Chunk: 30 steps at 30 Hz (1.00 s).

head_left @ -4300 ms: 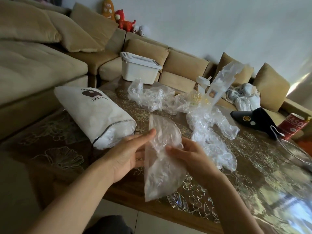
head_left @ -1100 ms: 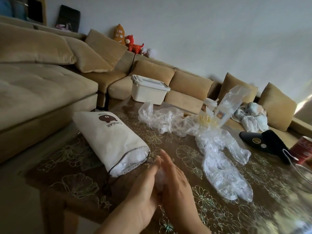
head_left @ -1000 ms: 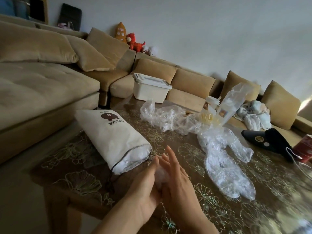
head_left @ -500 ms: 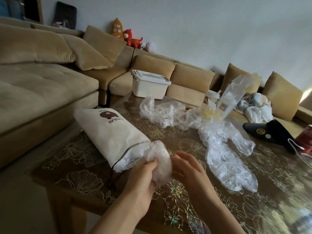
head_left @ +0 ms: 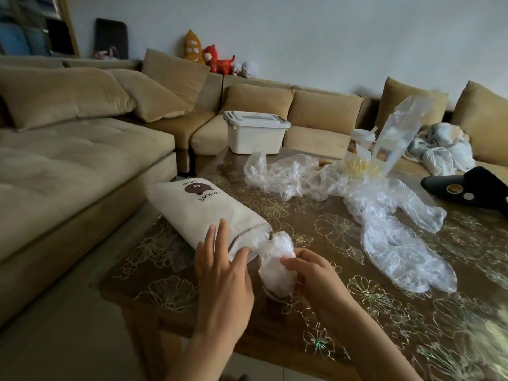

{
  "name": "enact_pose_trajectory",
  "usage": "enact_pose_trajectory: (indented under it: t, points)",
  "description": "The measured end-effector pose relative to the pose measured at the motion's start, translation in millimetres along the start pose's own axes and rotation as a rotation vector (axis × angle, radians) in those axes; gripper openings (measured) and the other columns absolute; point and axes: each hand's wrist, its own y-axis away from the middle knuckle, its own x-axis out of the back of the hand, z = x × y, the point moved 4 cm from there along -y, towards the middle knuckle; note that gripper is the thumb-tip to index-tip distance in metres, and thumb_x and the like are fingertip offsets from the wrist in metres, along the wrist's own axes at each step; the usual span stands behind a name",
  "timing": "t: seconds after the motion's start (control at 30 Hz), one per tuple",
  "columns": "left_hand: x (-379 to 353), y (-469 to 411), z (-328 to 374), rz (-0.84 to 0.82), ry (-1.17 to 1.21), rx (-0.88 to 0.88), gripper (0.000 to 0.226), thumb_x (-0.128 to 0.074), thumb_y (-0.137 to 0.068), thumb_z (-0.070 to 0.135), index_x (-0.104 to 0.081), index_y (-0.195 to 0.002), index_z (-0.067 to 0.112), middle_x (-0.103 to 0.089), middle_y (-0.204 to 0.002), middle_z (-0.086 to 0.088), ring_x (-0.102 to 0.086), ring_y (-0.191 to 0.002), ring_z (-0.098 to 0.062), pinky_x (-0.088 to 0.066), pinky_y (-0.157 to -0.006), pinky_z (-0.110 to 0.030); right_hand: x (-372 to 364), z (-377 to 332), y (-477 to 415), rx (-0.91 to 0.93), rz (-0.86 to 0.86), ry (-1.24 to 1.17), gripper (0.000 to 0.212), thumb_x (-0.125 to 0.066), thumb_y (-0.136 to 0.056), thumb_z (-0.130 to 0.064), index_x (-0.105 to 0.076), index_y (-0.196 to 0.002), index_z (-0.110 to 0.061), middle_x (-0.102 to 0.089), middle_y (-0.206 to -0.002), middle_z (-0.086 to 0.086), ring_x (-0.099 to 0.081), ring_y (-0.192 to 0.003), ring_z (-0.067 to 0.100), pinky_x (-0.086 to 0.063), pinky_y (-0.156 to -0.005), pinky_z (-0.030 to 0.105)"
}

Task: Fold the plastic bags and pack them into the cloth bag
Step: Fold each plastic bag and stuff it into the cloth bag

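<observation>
Centrally low in the frame, right hand gripping a folded plastic bag at the cloth bag mouth, left hand fingers straight, resting on the cloth.

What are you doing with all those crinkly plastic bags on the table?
A person is packing plastic bags into a white cloth bag that lies on its side on the table. The left hand rests on the cloth bag by its opening. The right hand holds a bunched-up plastic bag right at that opening, not yet inside. Several loose plastic bags lie crumpled farther back on the table, not yet folded.
</observation>
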Motion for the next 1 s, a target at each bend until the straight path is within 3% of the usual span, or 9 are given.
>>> enact_pose_trajectory:
  t: [0.1,0.17,0.23,0.33,0.4,0.63,0.77,0.87,1.0]
  points:
    - [-11,1,-15,-0.053,-0.051,0.013,0.052,-0.079,-0.061,-0.004,-0.067,-0.109,0.009,-0.044,-0.141,-0.022,-0.032,-0.133,-0.036,-0.039,-0.096,-0.063,-3,3,-2,-0.029,0.007,0.029,0.008,-0.061,-0.086,-0.007,-0.061,-0.092,-0.002,-0.062,-0.085,0.016,-0.058,-0.062,0.021,-0.042,-0.041,0.022]
    - [-11,-1,-18,-0.04,-0.011,0.013,0.046,-0.075,-0.069,-0.003,-0.064,-0.112,0.005,-0.043,-0.142,-0.02,-0.037,-0.133,-0.037,-0.039,-0.097,-0.062,-5,4,-5,-0.009,-0.01,0.054,0.007,-0.063,-0.085,-0.005,-0.062,-0.091,-0.002,-0.064,-0.086,0.014,-0.061,-0.068,0.021,-0.047,-0.047,0.024]
    - [-8,-3,-19,0.013,0.134,0.056,0.033,-0.061,-0.086,0.008,-0.061,-0.119,0.003,-0.036,-0.147,-0.013,-0.029,-0.137,-0.026,-0.031,-0.106,-0.056,-14,0,-8,0.013,-0.098,0.042,0.005,-0.064,-0.084,-0.002,-0.063,-0.089,-0.002,-0.065,-0.084,0.014,-0.063,-0.071,0.021,-0.051,-0.055,0.027]
    - [-1,-5,-19,0.026,0.382,0.161,0.054,-0.028,-0.095,0.037,-0.051,-0.132,0.004,-0.026,-0.153,-0.002,-0.016,-0.14,-0.009,-0.023,-0.115,-0.05,-45,-9,-15,0.029,-0.288,-0.016,0.01,-0.06,-0.087,0.001,-0.062,-0.08,-0.006,-0.064,-0.075,0.009,-0.06,-0.066,0.019,-0.049,-0.056,0.024]
    - [3,-4,-16,0.043,0.435,0.163,0.057,-0.023,-0.095,0.04,-0.05,-0.133,0.007,-0.027,-0.153,-0.001,-0.017,-0.141,-0.007,-0.024,-0.114,-0.05,-67,-13,-24,0.028,-0.313,-0.011,0.02,-0.054,-0.089,0.005,-0.061,-0.074,-0.008,-0.059,-0.066,0.006,-0.055,-0.058,0.015,-0.044,-0.051,0.023]
    - [14,1,-14,0.107,0.345,0.107,0.052,-0.025,-0.096,0.029,-0.049,-0.134,0.004,-0.03,-0.145,0.006,-0.019,-0.136,-0.003,-0.028,-0.109,-0.052,-103,-11,-47,0.061,-0.031,0.266,0.038,-0.053,-0.09,-0.004,-0.047,-0.054,-0.014,-0.05,-0.05,-0.005,-0.047,-0.05,0.004,-0.036,-0.048,0.013]
    - [8,6,-16,0.007,0.35,0.208,0.049,-0.031,-0.093,0.022,-0.048,-0.136,0.006,-0.032,-0.146,0.003,-0.018,-0.134,-0.006,-0.028,-0.113,-0.047,-102,-11,-48,-0.022,-0.029,0.216,0.017,-0.046,-0.093,-0.001,-0.062,-0.087,-0.001,-0.06,-0.08,0.004,-0.06,-0.078,0.018,-0.046,-0.065,0.019]
    - [5,7,-20,-0.059,0.387,0.227,0.041,-0.037,-0.098,0.014,-0.046,-0.137,0.015,-0.027,-0.152,0.001,-0.007,-0.136,-0.001,-0.023,-0.116,-0.042,-97,-6,-38,-0.206,-0.184,-0.207,0.015,-0.043,-0.094,-0.001,-0.056,-0.087,0.0,-0.055,-0.08,0.01,-0.055,-0.069,0.017,-0.046,-0.064,0.022]
    - [-2,5,-22,-0.138,0.425,0.203,0.033,-0.044,-0.097,0.012,-0.054,-0.128,0.014,-0.014,-0.149,0.015,0.005,-0.136,0.005,-0.014,-0.116,-0.025,-42,-1,-24,-0.117,-0.16,-0.324,0.015,-0.049,-0.092,0.001,-0.057,-0.105,0.003,-0.065,-0.097,0.022,-0.066,-0.085,0.031,-0.056,-0.082,0.041]
